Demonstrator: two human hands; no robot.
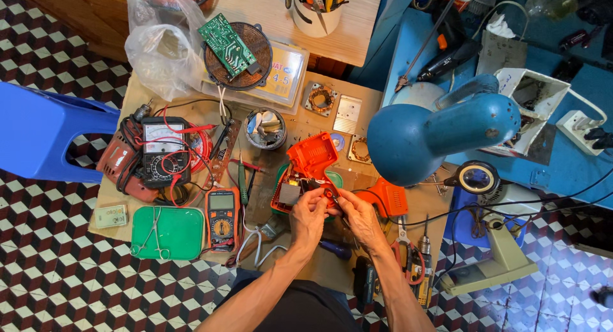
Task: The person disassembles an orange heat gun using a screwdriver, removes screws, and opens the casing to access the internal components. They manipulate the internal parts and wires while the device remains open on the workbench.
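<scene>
Nearest us, our left hand (pixel 309 216) and right hand (pixel 359 216) meet at mid-worktop (pixel 319 271), fingertips pinched on small red parts at the near end of the opened orange tool housing (pixel 311 161). We judge it light, rigid plastic with fragile wiring, best held by the shell edges. Its long axis runs away from us, toward the blue lamp (pixel 440 133) beyond.

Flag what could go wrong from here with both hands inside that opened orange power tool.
Both hands pinch thin wires at the open orange tool housing; a tug might snap one, though the joints are too small to see. The blue lamp hangs close beside, so lifting the housing could bump it. Meter leads sprawl nearby and could snag a forearm.
</scene>
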